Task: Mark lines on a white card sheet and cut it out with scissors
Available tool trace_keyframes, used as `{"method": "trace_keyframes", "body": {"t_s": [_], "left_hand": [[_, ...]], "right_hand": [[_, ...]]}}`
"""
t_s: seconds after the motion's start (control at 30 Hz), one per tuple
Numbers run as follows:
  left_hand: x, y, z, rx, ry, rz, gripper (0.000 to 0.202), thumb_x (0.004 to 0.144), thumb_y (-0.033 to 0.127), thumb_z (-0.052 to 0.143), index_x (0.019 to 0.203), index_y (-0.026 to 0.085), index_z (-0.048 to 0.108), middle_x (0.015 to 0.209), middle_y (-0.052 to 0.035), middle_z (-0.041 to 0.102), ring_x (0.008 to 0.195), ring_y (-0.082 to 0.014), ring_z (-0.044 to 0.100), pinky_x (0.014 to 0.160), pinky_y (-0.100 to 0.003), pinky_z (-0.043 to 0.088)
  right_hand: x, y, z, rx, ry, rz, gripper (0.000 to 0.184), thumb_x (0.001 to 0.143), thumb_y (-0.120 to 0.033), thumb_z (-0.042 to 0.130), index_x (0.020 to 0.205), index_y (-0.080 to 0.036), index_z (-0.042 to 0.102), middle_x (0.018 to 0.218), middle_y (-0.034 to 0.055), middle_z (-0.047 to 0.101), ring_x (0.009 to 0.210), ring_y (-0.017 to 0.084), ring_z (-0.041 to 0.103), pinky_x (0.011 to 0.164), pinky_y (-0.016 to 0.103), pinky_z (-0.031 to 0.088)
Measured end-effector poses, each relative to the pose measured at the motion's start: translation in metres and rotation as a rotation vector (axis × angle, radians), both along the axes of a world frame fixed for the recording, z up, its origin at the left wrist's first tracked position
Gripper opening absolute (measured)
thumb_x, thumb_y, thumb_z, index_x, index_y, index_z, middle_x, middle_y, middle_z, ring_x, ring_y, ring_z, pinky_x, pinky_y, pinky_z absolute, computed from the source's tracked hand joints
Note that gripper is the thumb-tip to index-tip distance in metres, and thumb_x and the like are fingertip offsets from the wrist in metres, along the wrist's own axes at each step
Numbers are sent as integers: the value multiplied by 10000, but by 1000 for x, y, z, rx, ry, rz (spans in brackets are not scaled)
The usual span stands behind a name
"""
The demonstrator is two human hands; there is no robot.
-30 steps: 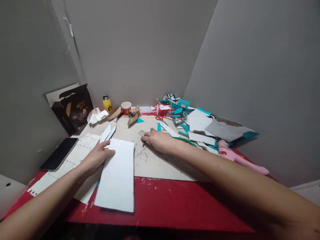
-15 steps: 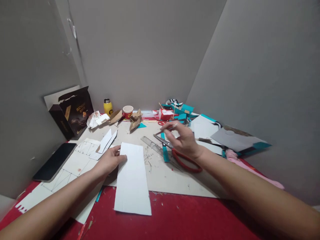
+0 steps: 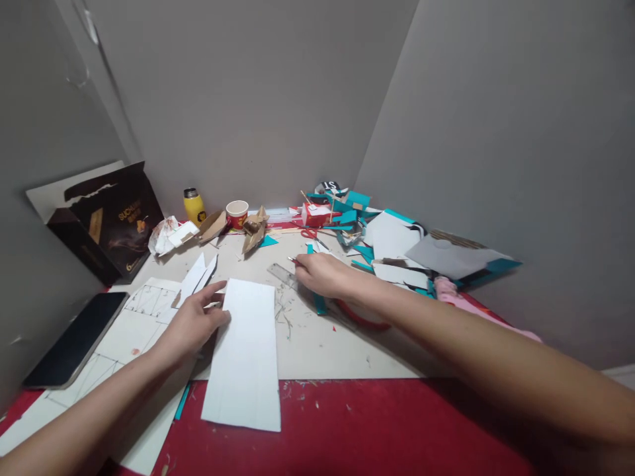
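A white cardboard piece [image 3: 245, 357] lies on the work board, its lower end over the red table surface. At its upper left edge is my left hand [image 3: 193, 324], fingers apart, with thumb and fingertips touching the edge. My right hand [image 3: 322, 272] is closed on a slim pen [image 3: 292, 260], of which only the metallic tip shows. Below that hand lie a clear ruler [image 3: 282, 272], a teal strip [image 3: 320, 304] and large scissors with a red handle [image 3: 364, 318]; the scissors' blades are hidden under the hand.
On the left are a phone [image 3: 77, 340], a sheet with drawn lines [image 3: 143, 330] and a dark box [image 3: 116, 228]. A yellow bottle [image 3: 193, 206] and paper cup [image 3: 237, 213] stand at the back. Cardboard scraps [image 3: 391, 238] pile up at the right.
My right hand has lowered and moved left over the ruler with the pen. My left hand has drawn back slightly, its thumb moving from the white cardboard's face to its edge. The view has shifted.
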State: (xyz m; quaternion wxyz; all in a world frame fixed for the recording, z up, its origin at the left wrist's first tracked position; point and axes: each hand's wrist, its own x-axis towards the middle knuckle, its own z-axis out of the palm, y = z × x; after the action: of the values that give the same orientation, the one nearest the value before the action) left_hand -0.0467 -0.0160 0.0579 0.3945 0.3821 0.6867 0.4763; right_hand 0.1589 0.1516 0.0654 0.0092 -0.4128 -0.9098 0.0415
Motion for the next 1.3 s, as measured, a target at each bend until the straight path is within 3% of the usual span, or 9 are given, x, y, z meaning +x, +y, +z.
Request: {"method": "trace_keyframes", "body": {"t_s": [0.37, 0.57, 0.67, 0.77, 0.8, 0.9, 1.07, 1.2, 1.3], "left_hand": [[-35, -14, 9, 113, -228, 198, 507, 671, 123, 742, 1167, 152, 643, 732, 20, 658, 568, -92, 590, 522, -179, 472], [-51, -22, 17, 210, -342, 293, 376, 708, 19, 656, 1068, 125, 662, 693, -31, 721, 528, -114, 642, 486, -180, 524], [-54, -24, 24, 276, -377, 332, 337, 699, -36, 620, 994, 119, 671, 672, -22, 718, 529, -107, 651, 505, -164, 540], [-55, -30, 35, 334, -402, 354, 337, 690, -74, 588, 954, 114, 677, 701, -20, 724, 543, -100, 659, 530, -160, 555], [-55, -33, 39, 350, -408, 356, 336, 694, -80, 578, 950, 114, 678, 722, -23, 728, 551, -100, 662, 532, -161, 558], [-54, -46, 50, 382, -415, 362, 318, 727, -83, 543, 946, 108, 672, 744, -30, 724, 560, -102, 665, 504, -165, 553], [-49, -66, 57, 379, -410, 378, 280, 813, -84, 453, 918, 88, 648, 672, -3, 658, 472, -65, 579, 437, -148, 489], [-51, -72, 56, 304, -387, 377, 110, 926, 198, 574, 994, 131, 628, 821, 1, 646, 570, -86, 583, 482, -209, 497], [-56, -73, 51, 251, -374, 381, 239, 915, 302, 601, 1103, 156, 610, 1030, -53, 654, 783, -157, 646, 651, -322, 562]], "right_hand": [[-6, -3, -7, -11, -61, 45, 301, 956, -339, 559, 1189, -149, 585, 1163, 114, 623, 962, 231, 636, 824, 417, 534], [-5, -66, -11, -32, 42, 238, 329, 963, -322, 450, 1079, -73, 630, 1059, 215, 660, 912, 316, 658, 766, 413, 500], [0, -123, -8, -182, 54, 484, 171, 890, -214, 539, 993, -167, 668, 950, 69, 726, 811, 183, 684, 700, 257, 506], [6, -152, -3, -438, 177, 912, 358, 847, -113, 532, 1161, -247, 639, 1105, -9, 722, 904, 112, 683, 698, 183, 512], [6, -149, -2, -428, 247, 864, 418, 818, -91, 542, 1203, -230, 626, 1123, -3, 720, 956, 119, 677, 791, 191, 516], [1, -108, -5, -147, 249, 410, 460, 888, -84, 439, 1314, -198, 570, 1194, 77, 698, 1123, 211, 625, 982, 351, 473], [-21, -51, -21, -56, 134, 222, 460, 903, -127, 456, 1353, -74, 532, 1338, 248, 563, 1264, 383, 504, 1032, 562, 395], [-30, -107, -28, -111, 20, 358, 597, 886, -195, 541, 1440, -10, 421, 1486, 312, 360, 1380, 429, 341, 1110, 555, 310], [-25, -164, -27, -204, -40, 598, 658, 860, -286, 605, 1470, -130, 416, 1544, 220, 316, 1418, 363, 299, 1147, 460, 296]]}}
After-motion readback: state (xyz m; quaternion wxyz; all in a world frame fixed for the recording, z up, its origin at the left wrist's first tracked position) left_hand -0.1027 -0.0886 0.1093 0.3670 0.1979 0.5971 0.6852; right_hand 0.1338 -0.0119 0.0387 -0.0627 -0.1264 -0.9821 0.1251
